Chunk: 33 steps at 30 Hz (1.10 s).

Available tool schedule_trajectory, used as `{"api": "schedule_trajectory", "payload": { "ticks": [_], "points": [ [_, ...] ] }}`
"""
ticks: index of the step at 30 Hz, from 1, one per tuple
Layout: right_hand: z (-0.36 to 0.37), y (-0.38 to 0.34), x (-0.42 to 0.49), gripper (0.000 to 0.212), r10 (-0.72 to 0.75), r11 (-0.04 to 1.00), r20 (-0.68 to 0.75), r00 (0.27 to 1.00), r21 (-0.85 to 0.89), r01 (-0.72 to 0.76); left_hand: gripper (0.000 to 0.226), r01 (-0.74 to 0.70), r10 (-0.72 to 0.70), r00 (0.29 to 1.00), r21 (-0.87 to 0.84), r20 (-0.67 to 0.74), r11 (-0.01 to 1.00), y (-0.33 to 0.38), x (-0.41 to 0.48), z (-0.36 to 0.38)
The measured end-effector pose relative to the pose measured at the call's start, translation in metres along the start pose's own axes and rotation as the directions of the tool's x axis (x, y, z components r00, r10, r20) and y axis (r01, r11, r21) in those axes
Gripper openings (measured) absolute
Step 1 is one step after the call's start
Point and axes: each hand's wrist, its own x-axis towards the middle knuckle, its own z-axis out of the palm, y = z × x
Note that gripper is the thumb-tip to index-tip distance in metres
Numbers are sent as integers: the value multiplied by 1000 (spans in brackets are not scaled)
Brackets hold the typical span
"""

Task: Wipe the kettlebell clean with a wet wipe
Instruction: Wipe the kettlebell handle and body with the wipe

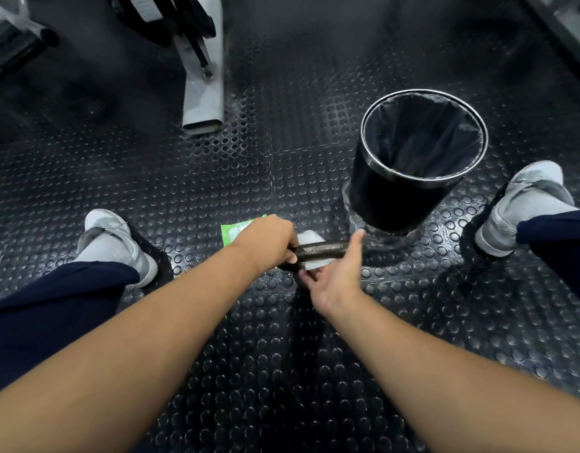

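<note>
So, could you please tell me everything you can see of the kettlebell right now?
Of the kettlebell only the handle shows: a dark, rough, dull bar that looks like cast metal, lying roughly level above the studded floor. The left hand grips its left end; the right hand cups its right end, thumb raised, holding a white wet wipe against it. The body is hidden under the hands.

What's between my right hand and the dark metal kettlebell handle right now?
The crumpled white wet wipe, showing above and below the bar, lies between the right hand and the dark metal kettlebell handle. The head view shows it.
</note>
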Motion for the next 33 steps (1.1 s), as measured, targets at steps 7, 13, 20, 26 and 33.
{"api": "schedule_trajectory", "payload": {
  "ticks": [7, 13, 20, 26, 33],
  "points": [
    [-1, 5, -6, 107, 84, 988, 101, 991, -137, -70, 37, 12, -13, 1000, -40, -16, 999, -5, 0, 7],
    [-32, -29, 2, 104, 63, 986, 104, 993, 146, -78, 38, 34, -38, 998, -96, -42, 995, -8, -3, 12],
    [-42, -36, -1, 12, 87, 995, 60, 994, -47, -85, 31, 224, -329, 936, -517, -121, 827, 5, -23, 27],
    [-47, -32, 1, 19, 34, 980, -7, 999, -198, -35, 40, 494, -371, 833, -854, 411, 162, 56, -24, 31],
    [-66, -34, 6, 26, 139, 921, 5, 990, -369, -127, 35, 491, -289, 798, -848, 530, -200, 73, -30, 86]
  ]
}}
